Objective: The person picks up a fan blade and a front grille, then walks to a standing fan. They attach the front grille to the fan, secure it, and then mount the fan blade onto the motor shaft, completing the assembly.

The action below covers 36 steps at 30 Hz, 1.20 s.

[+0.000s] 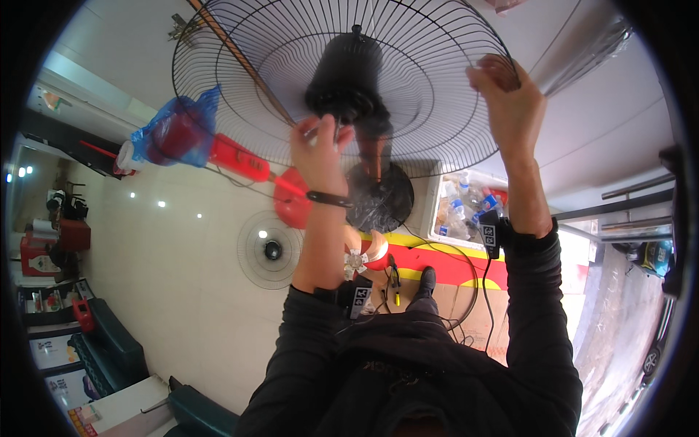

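A black standing fan tilts in front of me, its round wire guard (453, 80) spread around the dark motor housing (348, 69). Its black base (386, 200) rests on the floor. At the right rim of the guard, my right hand (510, 91) has its fingers curled around the wires. My left hand (320, 142) is just below the motor, fingertips pinched together; whatever they hold is too small and blurred to name. On the floor lie a second wire guard (251, 255) and a fan blade (377, 247), both detached.
A white box (435, 218) of plastic bottles stands beyond the red-and-yellow mat (466, 258). Yellow-handled pliers (397, 282) lie by my foot, near loose cables. Left of the fan are a blue bag (182, 127), a red plastic object (244, 158) and a wooden pole (237, 54).
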{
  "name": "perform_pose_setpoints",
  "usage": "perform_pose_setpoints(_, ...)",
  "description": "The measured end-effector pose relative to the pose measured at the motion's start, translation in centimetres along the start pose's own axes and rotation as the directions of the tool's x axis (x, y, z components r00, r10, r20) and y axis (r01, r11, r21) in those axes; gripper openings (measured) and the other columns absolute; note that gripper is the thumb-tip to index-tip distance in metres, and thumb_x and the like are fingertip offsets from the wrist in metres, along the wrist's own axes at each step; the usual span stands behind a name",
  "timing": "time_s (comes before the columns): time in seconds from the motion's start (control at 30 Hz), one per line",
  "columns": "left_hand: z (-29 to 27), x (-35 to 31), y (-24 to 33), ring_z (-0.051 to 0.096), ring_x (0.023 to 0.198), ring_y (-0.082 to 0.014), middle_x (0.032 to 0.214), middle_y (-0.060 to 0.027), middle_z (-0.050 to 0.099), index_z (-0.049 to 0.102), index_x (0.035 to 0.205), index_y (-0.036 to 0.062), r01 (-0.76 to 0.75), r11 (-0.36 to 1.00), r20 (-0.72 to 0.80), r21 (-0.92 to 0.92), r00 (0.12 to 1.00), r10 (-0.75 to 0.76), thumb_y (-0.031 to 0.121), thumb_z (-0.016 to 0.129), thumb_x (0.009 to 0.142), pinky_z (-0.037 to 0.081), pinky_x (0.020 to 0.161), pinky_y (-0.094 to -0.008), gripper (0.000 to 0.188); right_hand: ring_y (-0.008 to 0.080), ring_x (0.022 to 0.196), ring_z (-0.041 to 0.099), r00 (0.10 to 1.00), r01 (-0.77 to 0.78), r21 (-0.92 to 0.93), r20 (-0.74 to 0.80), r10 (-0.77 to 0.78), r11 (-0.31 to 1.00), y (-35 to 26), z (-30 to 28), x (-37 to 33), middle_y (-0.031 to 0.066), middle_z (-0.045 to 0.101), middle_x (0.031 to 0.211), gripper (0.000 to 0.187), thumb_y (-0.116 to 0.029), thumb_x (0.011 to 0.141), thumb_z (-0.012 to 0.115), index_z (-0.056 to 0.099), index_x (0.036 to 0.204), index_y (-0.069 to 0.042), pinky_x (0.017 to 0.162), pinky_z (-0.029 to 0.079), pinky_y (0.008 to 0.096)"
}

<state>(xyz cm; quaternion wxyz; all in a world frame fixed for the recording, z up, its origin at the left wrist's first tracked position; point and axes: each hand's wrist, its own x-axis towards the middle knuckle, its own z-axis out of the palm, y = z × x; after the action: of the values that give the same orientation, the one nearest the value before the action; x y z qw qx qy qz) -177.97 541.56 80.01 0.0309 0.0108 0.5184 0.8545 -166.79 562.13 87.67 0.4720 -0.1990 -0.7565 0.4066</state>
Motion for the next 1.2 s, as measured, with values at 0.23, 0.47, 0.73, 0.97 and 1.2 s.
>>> perform_pose_setpoints(0.23,1.6,-2.2,-1.2,0.065,0.072,-0.0207,0.097,-0.0129,0.06,0.047,0.117,0.0003,-0.144,0.975,-0.089,0.169,0.983,0.161,0.009,0.072,0.08,0.058,0.063,-0.0315,0.045,0.0116,0.07,0.069,1.0,0.008,-0.016,-0.008,-0.009,1.0,0.6,0.1,0.1,0.0056,0.071,0.076,0.02,-0.016,0.077,0.073,0.07,0.093,-0.003,0.067,0.051,0.0219)
perform_pose_setpoints(0.47,2.8,-2.5,-1.4,0.062,0.061,-0.0154,0.084,-0.0113,0.065,0.051,0.116,0.0,-0.096,0.981,-0.237,0.171,0.962,0.135,0.014,0.07,0.082,0.053,0.051,-0.0258,0.041,0.0133,0.07,0.069,1.0,0.005,-0.002,-0.012,-0.005,1.0,0.9,0.1,0.1,0.0058,0.071,0.076,0.021,-0.016,0.077,0.074,0.07,0.093,-0.004,0.066,0.051,0.0233)
perform_pose_setpoints(0.73,1.1,-1.5,0.9,0.057,0.054,-0.0112,0.093,-0.0152,0.069,0.054,0.107,-0.0017,0.024,0.812,-0.023,0.583,1.0,-0.012,0.018,0.07,0.082,0.049,0.05,-0.0241,0.036,0.0218,0.067,0.068,0.996,0.084,-0.099,-0.003,-0.084,0.992,1.6,0.2,0.5,0.0054,0.07,0.074,0.021,-0.023,0.079,0.071,0.069,0.096,-0.011,0.063,0.051,0.0306)
perform_pose_setpoints(0.97,1.2,0.0,4.5,0.056,0.055,-0.012,0.098,-0.0189,0.068,0.053,0.11,0.0002,0.381,0.881,0.06,0.28,0.909,-0.412,0.032,0.064,0.088,0.048,0.052,-0.0243,0.04,0.0267,0.068,0.067,0.994,0.105,-0.083,0.034,-0.102,0.991,2.2,0.6,1.4,0.0069,0.07,0.074,0.023,-0.025,0.079,0.071,0.068,0.098,-0.012,0.062,0.051,0.0341)
perform_pose_setpoints(1.2,1.4,-0.1,2.8,0.057,0.051,-0.0108,0.084,-0.0104,0.068,0.057,0.111,-0.0021,-0.061,0.716,0.057,0.695,0.998,0.03,0.009,0.072,0.078,0.045,0.044,-0.0227,0.038,0.0268,0.068,0.067,0.995,0.1,-0.1,0.011,-0.099,0.99,2.0,0.8,1.2,0.006,0.07,0.076,0.022,-0.025,0.079,0.071,0.068,0.097,-0.013,0.062,0.051,0.0336)
